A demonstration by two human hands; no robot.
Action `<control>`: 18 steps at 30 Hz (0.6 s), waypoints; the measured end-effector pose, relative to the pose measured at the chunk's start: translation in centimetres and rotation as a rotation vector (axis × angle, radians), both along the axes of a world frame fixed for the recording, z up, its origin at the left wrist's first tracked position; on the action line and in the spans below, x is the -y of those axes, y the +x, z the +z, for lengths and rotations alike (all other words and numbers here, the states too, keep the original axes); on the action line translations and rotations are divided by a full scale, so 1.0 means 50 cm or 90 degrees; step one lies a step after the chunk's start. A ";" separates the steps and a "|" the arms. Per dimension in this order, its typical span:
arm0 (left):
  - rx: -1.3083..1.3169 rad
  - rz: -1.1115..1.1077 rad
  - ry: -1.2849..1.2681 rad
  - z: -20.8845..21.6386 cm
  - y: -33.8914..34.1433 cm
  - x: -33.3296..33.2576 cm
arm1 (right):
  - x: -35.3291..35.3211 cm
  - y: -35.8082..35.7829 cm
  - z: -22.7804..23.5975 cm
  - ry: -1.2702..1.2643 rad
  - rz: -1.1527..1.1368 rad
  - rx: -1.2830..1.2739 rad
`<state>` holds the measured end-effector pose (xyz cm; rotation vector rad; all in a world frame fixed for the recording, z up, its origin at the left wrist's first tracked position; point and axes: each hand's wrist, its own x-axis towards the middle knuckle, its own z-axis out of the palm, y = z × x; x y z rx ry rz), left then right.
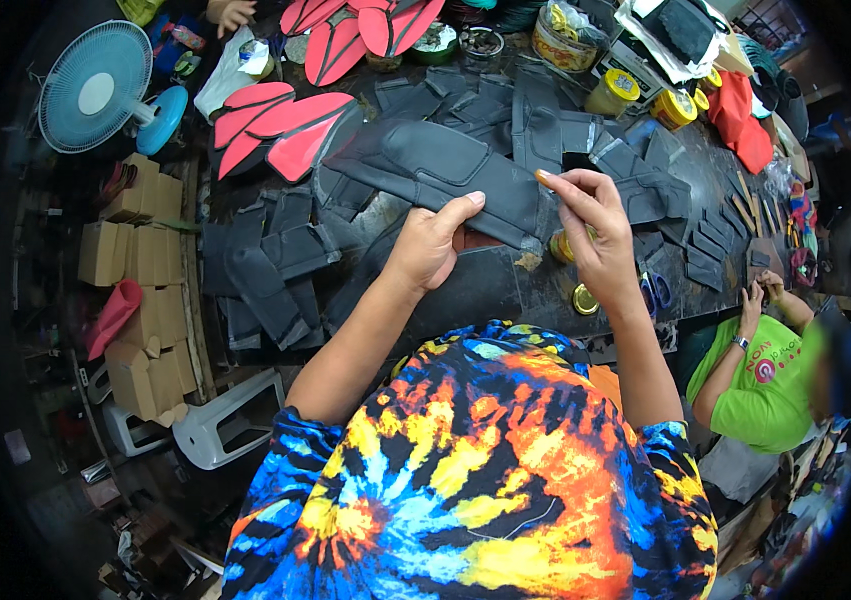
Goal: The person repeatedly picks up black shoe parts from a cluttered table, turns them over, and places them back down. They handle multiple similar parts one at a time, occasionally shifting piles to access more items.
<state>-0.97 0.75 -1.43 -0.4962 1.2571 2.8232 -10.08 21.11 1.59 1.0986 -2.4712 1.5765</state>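
Steady the black padded panel [437, 158] just ahead of the left grip [431, 245], clamped on its near edge; work lightly at the end beside the right grip [595, 222], cannot tell whether pinching anything.

Both bare forearms [353, 345] slant forward, the left hand [429, 242] closed in a grip with its thumb [460, 209] extended rightward on top, the right hand [590, 222] raised, fingers [597, 187] bent leftward.
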 end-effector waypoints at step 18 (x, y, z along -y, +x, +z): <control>0.037 0.047 0.075 0.004 -0.004 -0.001 | -0.043 0.039 0.009 0.143 0.055 -0.376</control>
